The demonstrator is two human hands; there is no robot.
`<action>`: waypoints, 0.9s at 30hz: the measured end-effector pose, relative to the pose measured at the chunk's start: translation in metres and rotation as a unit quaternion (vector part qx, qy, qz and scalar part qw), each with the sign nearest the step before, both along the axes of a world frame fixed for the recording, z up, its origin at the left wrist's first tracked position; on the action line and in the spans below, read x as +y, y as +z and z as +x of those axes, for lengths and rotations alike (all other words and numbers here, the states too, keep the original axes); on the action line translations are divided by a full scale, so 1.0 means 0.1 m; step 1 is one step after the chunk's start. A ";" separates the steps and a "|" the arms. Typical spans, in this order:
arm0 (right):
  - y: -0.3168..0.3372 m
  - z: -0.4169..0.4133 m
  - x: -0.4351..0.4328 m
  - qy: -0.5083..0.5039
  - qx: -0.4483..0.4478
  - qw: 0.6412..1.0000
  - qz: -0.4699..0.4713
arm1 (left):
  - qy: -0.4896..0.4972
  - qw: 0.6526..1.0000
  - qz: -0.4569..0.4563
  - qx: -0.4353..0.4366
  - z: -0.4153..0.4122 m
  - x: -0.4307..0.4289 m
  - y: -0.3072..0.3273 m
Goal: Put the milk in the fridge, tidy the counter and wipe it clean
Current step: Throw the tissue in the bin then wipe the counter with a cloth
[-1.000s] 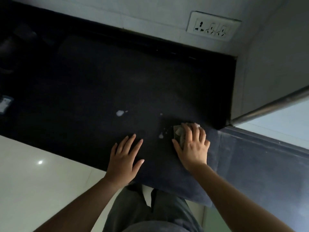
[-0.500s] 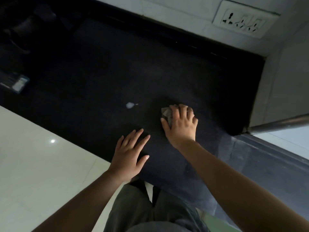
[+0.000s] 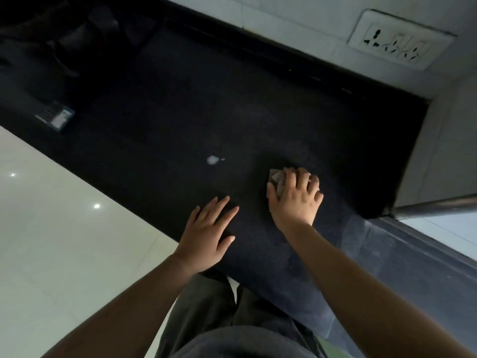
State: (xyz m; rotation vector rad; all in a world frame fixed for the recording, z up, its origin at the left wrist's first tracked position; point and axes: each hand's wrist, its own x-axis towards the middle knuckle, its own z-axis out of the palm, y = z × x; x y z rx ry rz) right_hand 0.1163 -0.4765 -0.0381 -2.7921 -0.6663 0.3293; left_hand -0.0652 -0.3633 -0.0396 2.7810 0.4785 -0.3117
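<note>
Looking down from the head camera onto a dark counter [image 3: 180, 99], dim and almost black, running from upper left to lower right. Right hand [image 3: 294, 200] pressed flat on that surface, fingers [image 3: 300, 179] curled over a small pale cloth [image 3: 276, 178], only a crumpled corner poking out past the knuckles on the left side. Closed down on the cloth, palm bearing on the counter. Left hand [image 3: 206, 233] lying near the front edge, fingers spread wide and flat, gripping nothing, just beside the right hand but not touching it. White spill spot [image 3: 213, 160] sitting on the counter, up and to the left of the cloth, clear of both hands, with a tiny droplet just beside it on the right. Small dark packet with a pale label [image 3: 55, 117] resting far off at the left end, well apart from everything else; too dim to read. Murky shapes in the top left corner, too dark to make out. Wall socket plate [image 3: 400, 42] on the pale wall behind the counter, upper right. Metal rail [image 3: 433, 205] running along the right side, at the counter's far right corner. Glossy pale floor [image 3: 51, 228] to the left, catching two light reflections. Grey trousers [image 3: 219, 319] at the bottom, right up against the counter edge. No milk container seen anywhere in this view.
</note>
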 end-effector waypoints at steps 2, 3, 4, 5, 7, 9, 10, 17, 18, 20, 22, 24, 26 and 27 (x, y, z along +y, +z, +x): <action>0.05 -0.08 0.02 0.017 0.004 1.000 -0.005 | 0.001 1.000 -0.005 0.003 0.00 0.01 0.00; 0.07 -0.13 -0.02 0.037 0.013 0.999 -0.004 | 0.001 1.000 -0.008 0.004 -0.01 0.02 0.00; 0.08 -0.15 -0.09 0.058 0.023 0.998 0.001 | 0.002 1.000 -0.010 0.004 0.00 0.02 0.00; 0.10 -0.15 -0.18 0.078 0.036 0.996 0.008 | 0.000 1.000 -0.012 0.001 0.01 0.03 0.01; 0.12 -0.07 -0.34 0.107 0.068 0.992 0.021 | -0.009 1.000 -0.020 -0.003 0.03 0.07 0.03; 0.12 -0.02 -0.42 0.129 0.069 0.989 0.021 | -0.020 0.999 -0.040 -0.023 0.05 0.17 0.05; 0.10 -0.03 -0.41 0.128 0.058 0.990 0.018 | -0.024 0.998 -0.048 -0.037 0.05 0.25 0.06; 0.08 -0.43 0.44 0.002 0.037 0.999 0.022 | -0.036 0.996 -0.034 -0.070 0.17 1.19 0.14; 0.09 -0.46 0.59 -0.004 0.035 0.999 0.017 | -0.035 0.997 -0.027 -0.063 0.18 1.36 0.15; 0.12 -0.44 0.81 -0.038 0.034 0.999 0.009 | -0.033 0.998 -0.006 -0.044 0.19 1.70 0.12; 0.12 -0.36 0.94 -0.113 0.030 0.993 0.014 | -0.033 0.999 0.010 -0.025 0.21 2.03 0.07; 0.11 -0.30 1.09 -0.216 0.029 0.975 0.031 | -0.041 0.999 0.028 -0.007 0.23 2.28 0.02; 0.10 -0.30 1.29 -0.305 0.031 0.950 0.053 | -0.071 0.996 0.046 0.001 0.25 2.41 -0.01; 0.08 -0.31 1.39 -0.331 0.029 0.941 0.063 | -0.082 0.995 0.051 0.005 0.25 2.44 -0.02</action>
